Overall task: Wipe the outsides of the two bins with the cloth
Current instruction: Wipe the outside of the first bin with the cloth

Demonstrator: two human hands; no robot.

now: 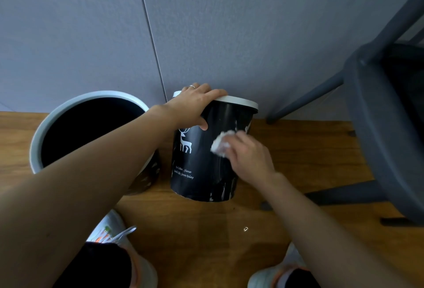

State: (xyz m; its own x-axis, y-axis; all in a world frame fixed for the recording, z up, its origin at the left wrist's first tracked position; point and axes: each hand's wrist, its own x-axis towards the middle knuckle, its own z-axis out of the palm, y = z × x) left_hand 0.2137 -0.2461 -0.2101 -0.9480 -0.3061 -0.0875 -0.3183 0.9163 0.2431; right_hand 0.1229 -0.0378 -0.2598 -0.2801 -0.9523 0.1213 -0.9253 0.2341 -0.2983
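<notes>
Curled over the rim at 12 o'clock, left hand (197,101) grips the deer bin (202,161) — right hand (249,157) pinches a wadded cloth (220,144) against its side at 3 o'clock.

The far wall (229,23) is grey and looks soft, like felt. A thin dark line (149,30) runs down it on the left, where two panels meet. The floor (206,230) is brown wood with dark streaks in the grain. It meets the wall along a straight edge. A small shiny speck (245,229) lies on the floor near the middle. On the right stands a dark grey chair (378,115). Its seat is close and big in view. Its thin legs (305,99) reach down to the floor by the wall. The light is dim and even.
</notes>
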